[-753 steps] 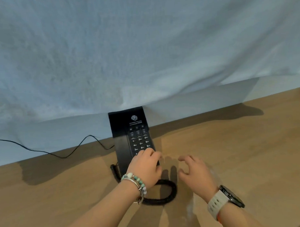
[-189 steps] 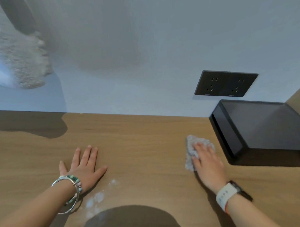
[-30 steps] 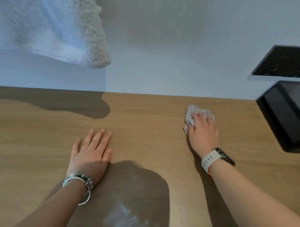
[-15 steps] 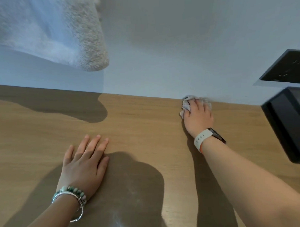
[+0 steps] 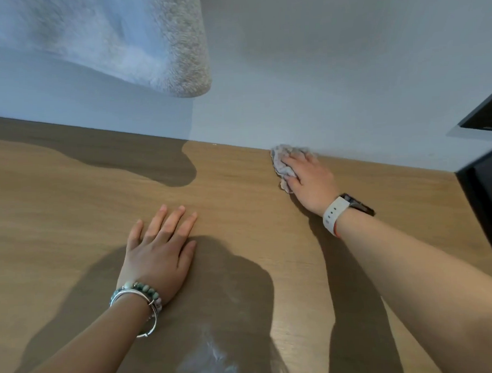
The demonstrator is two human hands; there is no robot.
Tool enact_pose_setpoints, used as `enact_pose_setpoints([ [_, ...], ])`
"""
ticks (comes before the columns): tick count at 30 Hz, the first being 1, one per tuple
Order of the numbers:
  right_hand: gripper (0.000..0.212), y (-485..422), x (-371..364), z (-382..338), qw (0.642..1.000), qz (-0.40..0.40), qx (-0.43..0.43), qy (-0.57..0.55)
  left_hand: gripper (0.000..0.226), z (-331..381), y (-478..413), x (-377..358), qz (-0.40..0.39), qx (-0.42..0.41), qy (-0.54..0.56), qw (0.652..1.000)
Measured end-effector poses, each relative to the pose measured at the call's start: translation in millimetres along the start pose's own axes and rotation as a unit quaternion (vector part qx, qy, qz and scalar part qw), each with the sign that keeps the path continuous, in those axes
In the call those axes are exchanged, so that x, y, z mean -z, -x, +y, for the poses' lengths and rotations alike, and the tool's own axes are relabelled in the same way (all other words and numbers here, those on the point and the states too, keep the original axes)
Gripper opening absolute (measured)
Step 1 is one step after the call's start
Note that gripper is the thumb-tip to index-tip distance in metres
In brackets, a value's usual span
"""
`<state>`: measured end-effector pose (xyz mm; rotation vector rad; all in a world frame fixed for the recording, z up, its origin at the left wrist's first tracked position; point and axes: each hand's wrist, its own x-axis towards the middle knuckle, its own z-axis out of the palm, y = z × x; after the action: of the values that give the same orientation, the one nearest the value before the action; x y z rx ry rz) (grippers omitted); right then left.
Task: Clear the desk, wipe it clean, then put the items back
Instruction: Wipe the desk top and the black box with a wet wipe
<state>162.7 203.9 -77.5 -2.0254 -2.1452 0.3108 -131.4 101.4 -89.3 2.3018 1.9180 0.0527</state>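
As the desk (image 5: pixel 239 192) stands: bare wood across nearly all that shows, so the clearing looks done for this stretch.
Right hand (image 5: pixel 308 175): fingers laid almost straight over the cloth (image 5: pixel 280 162), pressing it down on the wood; it does not seem bunched into a fist round it.
Cloth's place: small, crumpled and pale, at the back edge of the desk, touching the foot of the wall (image 5: pixel 333 71).
Left hand (image 5: pixel 158 253): flat and palm down, fingers straight and close together, holding nothing. It looks like a brace while the other arm reaches.
White smear (image 5: pixel 214 357): a pale, powdery patch at the near edge, partly in the person's shadow and well apart from the cloth, judged not yet wiped.
Black box (image 5: pixel 485 206): on the desk at the right edge, cropped by the frame; I cannot tell whether it is meant to be moved.
Done, by my reading: clearing here, and wiping under way at the back edge.
Left to do: the smear and the near strip, then the items put back — none of them shows here.
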Motion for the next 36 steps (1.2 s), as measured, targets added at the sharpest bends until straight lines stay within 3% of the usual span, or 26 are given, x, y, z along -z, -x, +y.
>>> enact_pose_setpoints([
  [2, 0.044, 22.0, -7.6, -24.8, 0.999, -0.017, 0.031, -0.013, 0.069, 1.2, 0.5, 0.3, -0.004, -0.001, 0.006, 1.0],
  [5, 0.045, 95.4, -20.0, -69.0, 0.971, -0.053, 0.228, -0.058, 0.067, 0.4, 0.1, -0.4, -0.001, -0.002, 0.007, 1.0],
  [7, 0.048, 123.9, -16.5, -74.1, 0.944, -0.088, 0.312, -0.061, 0.066, 0.6, -1.4, 2.1, 0.01, -0.005, 0.021, 1.0],
  [9, 0.047, 108.6, -12.1, -56.3, 0.961, -0.05, 0.268, -0.045, 0.073, 0.9, -1.4, 2.6, 0.003, 0.008, 0.045, 0.999],
  [11, 0.045, 83.3, -6.1, -42.4, 0.992, -0.043, 0.107, -0.046, 0.078, 1.1, 3.1, 4.4, 0.001, 0.034, 0.07, 0.997],
  [13, 0.044, 71.6, -7.4, -41.4, 0.999, -0.03, 0.013, -0.041, 0.074, 1.5, 14.6, 9.5, 0.0, 0.06, 0.11, 0.992],
  [15, 0.044, 85.5, -12.4, -56.0, 0.998, -0.032, 0.02, -0.042, 0.069, -0.8, 35.0, 16.8, -0.014, 0.083, 0.15, 0.985],
  [18, 0.044, 142.3, -23.9, -78.1, 0.982, -0.029, 0.181, -0.055, 0.074, -10.8, 69.2, 22.2, -0.034, 0.06, 0.148, 0.987],
  [21, 0.052, 189.3, -22.1, -81.6, 0.949, -0.109, 0.296, -0.012, 0.081, -20.7, 99.3, 10.0, -0.032, 0.022, 0.099, 0.994],
  [23, 0.055, 178.4, -16.4, -66.9, 0.972, -0.117, 0.199, -0.036, 0.068, -20.6, 111.8, 0.0, -0.031, -0.008, 0.052, 0.998],
  [26, 0.044, 168.3, -10.5, -67.0, 0.999, -0.028, 0.007, -0.034, 0.051, -13.9, 122.6, -6.2, -0.012, -0.035, 0.009, 0.999],
  [28, 0.047, 190.6, -18.7, -91.8, 0.997, -0.051, 0.035, -0.046, 0.047, -10.2, 128.4, -6.3, -0.002, -0.039, 0.005, 0.999],
  [31, 0.052, 253.4, -30.1, -117.1, 0.979, -0.063, 0.195, -0.018, 0.061, -8.8, 135.0, -9.6, -0.023, -0.041, -0.016, 0.999],
  [32, 0.053, 261.8, -25.4, -115.4, 0.974, -0.091, 0.207, -0.02, 0.063, -9.2, 138.0, -10.1, -0.032, -0.043, -0.027, 0.998],
  [33, 0.058, 262.6, -19.4, -109.1, 0.972, -0.099, 0.209, -0.03, 0.064, -9.2, 140.4, -10.2, -0.036, -0.047, -0.035, 0.998],
  [35, 0.065, 259.0, -14.4, -86.9, 0.987, -0.082, 0.108, -0.087, 0.064, -8.9, 144.0, -8.1, -0.048, -0.052, -0.041, 0.997],
  [36, 0.059, 254.9, -12.8, -72.0, 0.995, -0.044, 0.044, -0.081, 0.065, -8.7, 145.3, -6.8, -0.051, -0.055, -0.042, 0.996],
])
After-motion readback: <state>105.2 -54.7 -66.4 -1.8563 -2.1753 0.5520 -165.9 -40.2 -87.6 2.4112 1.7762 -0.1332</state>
